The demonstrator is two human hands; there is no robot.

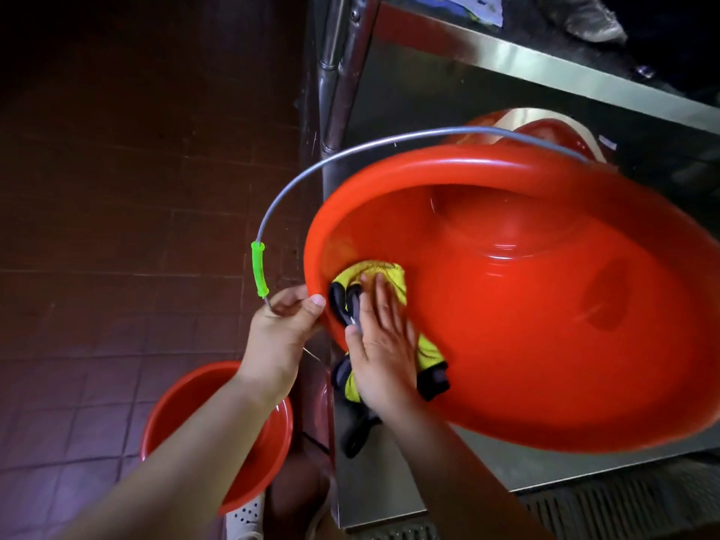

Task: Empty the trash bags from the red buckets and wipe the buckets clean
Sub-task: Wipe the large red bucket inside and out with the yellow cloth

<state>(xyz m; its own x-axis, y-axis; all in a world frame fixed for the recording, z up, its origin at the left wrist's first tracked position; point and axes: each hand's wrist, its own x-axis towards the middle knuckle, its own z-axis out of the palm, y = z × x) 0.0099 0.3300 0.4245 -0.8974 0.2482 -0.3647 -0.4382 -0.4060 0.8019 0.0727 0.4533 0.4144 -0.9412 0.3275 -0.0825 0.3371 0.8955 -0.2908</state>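
Red bucket (545, 305) lies tipped toward the person so its wall is reachable. Left hand (280, 325), at nine o'clock, pinches the rim and wire handle (350, 153) to steady it; right hand (383, 344), fingers flat, presses the yellow cloth (383, 272) inside to wipe.

Red bucket (526, 298) tilted on its side, mouth toward the camera, resting on a steel shelf (389, 481). Right hand (383, 352) flat inside, fingers straight, pressing a yellow cloth (374, 276) with black trim against the inner wall near the rim. Left hand (284, 325) just beside it, gripping the rim and the wire handle (350, 153); green grip sleeve (260, 268) just above that hand. Second red bucket (249, 454) on the tiled floor (117, 228) below the left forearm. Another red bucket (545, 130) beyond the hands, behind the tilted one
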